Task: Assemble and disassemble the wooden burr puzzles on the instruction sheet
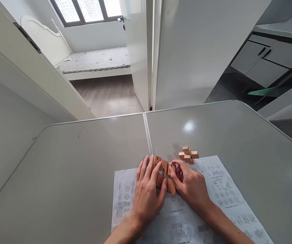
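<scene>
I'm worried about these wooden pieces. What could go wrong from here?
The right hand, close to the wooden cross, might knock it. The wooden pieces between it and the left hand show gaps and could slide apart if nudged. The printed sheet, partly beneath both hands, might get dragged along.

I count two grips of mine, one left grip [148, 191] and one right grip [193, 184]. Between them I make out at least four wooden pieces [171, 186]; my fingers cover parts, so I cannot give an exact total. At two o'clock from these sits one wooden cross-shaped block [187, 157]. I have one printed sheet [125, 186] and one surface [67, 183] with one seam [148, 132]. Towards eleven o'clock I see one bed [97, 61] and one window [87, 12], three panes showing; between one and two, two black cabinet handles [262, 51].
</scene>
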### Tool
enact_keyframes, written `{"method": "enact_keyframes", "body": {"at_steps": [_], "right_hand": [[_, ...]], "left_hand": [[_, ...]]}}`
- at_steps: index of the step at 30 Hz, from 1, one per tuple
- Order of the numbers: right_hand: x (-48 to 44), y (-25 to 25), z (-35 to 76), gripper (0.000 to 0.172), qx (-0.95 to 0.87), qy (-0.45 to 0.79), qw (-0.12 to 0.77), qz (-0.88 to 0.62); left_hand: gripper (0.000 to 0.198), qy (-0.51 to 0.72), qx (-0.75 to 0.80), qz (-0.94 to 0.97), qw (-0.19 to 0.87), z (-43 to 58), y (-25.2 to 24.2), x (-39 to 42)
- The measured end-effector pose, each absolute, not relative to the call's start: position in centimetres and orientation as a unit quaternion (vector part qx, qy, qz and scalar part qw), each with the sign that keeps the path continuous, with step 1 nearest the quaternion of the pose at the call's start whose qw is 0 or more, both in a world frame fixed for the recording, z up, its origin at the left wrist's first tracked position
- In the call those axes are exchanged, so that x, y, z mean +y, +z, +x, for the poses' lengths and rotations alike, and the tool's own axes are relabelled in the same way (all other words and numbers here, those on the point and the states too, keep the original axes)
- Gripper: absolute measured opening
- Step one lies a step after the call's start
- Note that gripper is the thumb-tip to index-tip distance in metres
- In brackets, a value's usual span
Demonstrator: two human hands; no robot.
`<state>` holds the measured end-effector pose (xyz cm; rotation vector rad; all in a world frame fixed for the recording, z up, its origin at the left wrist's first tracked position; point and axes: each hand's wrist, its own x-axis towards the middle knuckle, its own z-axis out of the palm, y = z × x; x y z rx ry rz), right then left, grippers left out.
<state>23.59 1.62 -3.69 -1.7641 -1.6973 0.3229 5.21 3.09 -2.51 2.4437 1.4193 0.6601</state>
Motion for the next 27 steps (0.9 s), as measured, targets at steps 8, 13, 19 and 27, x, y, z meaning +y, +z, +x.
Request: {"method": "enact_keyframes", "body": {"at_steps": [8,13,19,27], "right_hand": [[1.7,-3.6,23.5,0.032,-0.658,0.104,0.327,-0.670],[1.7,-3.6,23.6,0.031,-0.667,0.106,0.327,-0.661],[1.7,-3.9,23.9,0.029,-0.673,0.122,0.326,-0.652],[1.9,-3.6,23.9,0.024,-0.664,0.154,0.342,-0.647]], "left_hand": [[0.067,0.212,0.468,0.849,0.126,5.3,-2.6,3.2],[0.080,0.192,0.440,0.866,0.140,5.2,-2.2,3.2],[0.087,0.175,0.414,0.884,0.130,5.3,-2.1,3.1],[0.079,0.136,0.411,0.899,0.071,5.4,-1.7,2.7]]}}
